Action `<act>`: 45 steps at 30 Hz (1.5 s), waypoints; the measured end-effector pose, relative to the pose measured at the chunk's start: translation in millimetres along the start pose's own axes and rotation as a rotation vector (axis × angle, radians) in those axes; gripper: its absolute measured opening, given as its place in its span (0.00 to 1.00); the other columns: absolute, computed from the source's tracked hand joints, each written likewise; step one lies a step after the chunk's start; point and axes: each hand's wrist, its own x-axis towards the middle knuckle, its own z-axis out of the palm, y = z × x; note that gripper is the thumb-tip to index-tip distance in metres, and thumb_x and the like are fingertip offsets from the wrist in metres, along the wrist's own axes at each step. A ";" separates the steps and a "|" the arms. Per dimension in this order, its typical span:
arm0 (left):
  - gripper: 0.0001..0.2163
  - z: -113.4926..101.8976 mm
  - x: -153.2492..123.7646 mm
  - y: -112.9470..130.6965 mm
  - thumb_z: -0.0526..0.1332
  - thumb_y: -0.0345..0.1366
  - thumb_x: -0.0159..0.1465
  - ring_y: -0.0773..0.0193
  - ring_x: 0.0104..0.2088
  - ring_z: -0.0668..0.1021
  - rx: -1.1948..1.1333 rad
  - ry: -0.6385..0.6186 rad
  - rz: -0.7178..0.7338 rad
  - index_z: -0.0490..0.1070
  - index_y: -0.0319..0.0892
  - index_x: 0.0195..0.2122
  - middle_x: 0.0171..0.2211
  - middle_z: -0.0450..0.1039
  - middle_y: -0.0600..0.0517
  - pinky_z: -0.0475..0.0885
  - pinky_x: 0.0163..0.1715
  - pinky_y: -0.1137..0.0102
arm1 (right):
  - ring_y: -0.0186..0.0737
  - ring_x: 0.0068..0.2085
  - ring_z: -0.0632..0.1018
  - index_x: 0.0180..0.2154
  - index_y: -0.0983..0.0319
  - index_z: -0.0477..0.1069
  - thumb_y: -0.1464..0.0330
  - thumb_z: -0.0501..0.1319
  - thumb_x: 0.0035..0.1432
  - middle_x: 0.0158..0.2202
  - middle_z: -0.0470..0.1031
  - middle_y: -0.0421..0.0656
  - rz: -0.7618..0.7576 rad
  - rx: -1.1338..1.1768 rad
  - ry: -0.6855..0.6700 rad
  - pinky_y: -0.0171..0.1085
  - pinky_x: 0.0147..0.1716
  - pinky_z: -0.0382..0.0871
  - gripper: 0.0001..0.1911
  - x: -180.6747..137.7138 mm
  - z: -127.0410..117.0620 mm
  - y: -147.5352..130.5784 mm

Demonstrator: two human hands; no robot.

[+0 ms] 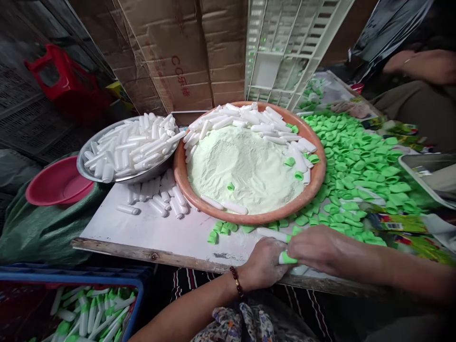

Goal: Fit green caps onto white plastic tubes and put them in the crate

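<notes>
My left hand (267,263) is closed around white plastic tubes beside the table's front edge. One white tube (270,233) sticks out above it toward the left. A green cap (288,258) on a white end shows between my two hands. My right hand (317,249) meets the left one, its fingers pinched at the green capped ends; the fingertips are partly hidden. Just beyond, a clay-brown basin (249,219) holds pale green powder (242,161), with white tubes around its rim and a few green caps on the powder.
A metal bowl (82,164) heaped with white tubes stands left of the basin. A big pile of green caps (352,166) covers the table's right side. A blue crate (140,285) of capped tubes sits lower left. Another person's arm (427,66) shows at upper right.
</notes>
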 end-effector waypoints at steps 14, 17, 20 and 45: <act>0.05 -10.5 6.2 7.6 0.54 0.28 0.66 0.55 0.43 0.71 0.539 0.020 0.128 0.69 0.39 0.40 0.42 0.71 0.44 0.68 0.45 0.60 | 0.50 0.35 0.80 0.32 0.55 0.76 0.52 0.51 0.61 0.34 0.81 0.44 0.772 -0.056 0.510 0.45 0.36 0.72 0.20 -92.0 73.0 -10.9; 0.05 -3.7 14.2 3.2 0.55 0.27 0.64 0.55 0.41 0.71 0.557 0.041 0.102 0.68 0.40 0.38 0.39 0.71 0.45 0.69 0.43 0.61 | 0.53 0.31 0.79 0.32 0.56 0.74 0.57 0.50 0.62 0.27 0.79 0.47 0.962 -0.257 0.381 0.45 0.29 0.69 0.18 -67.6 89.0 -26.0; 0.05 -6.8 10.3 3.8 0.56 0.25 0.60 0.58 0.39 0.71 0.319 0.177 0.057 0.67 0.40 0.35 0.36 0.71 0.47 0.68 0.43 0.63 | 0.54 0.30 0.79 0.30 0.57 0.73 0.57 0.52 0.61 0.26 0.78 0.49 1.048 -0.278 0.333 0.43 0.25 0.66 0.16 -41.4 85.5 -29.3; 0.07 -16.7 -37.9 11.8 0.64 0.29 0.57 0.65 0.35 0.72 -0.693 0.524 -0.138 0.65 0.41 0.33 0.34 0.71 0.53 0.68 0.40 0.70 | 0.49 0.40 0.79 0.42 0.59 0.70 0.54 0.54 0.63 0.39 0.79 0.47 0.594 0.344 0.838 0.43 0.40 0.73 0.17 -2.7 138.2 -54.8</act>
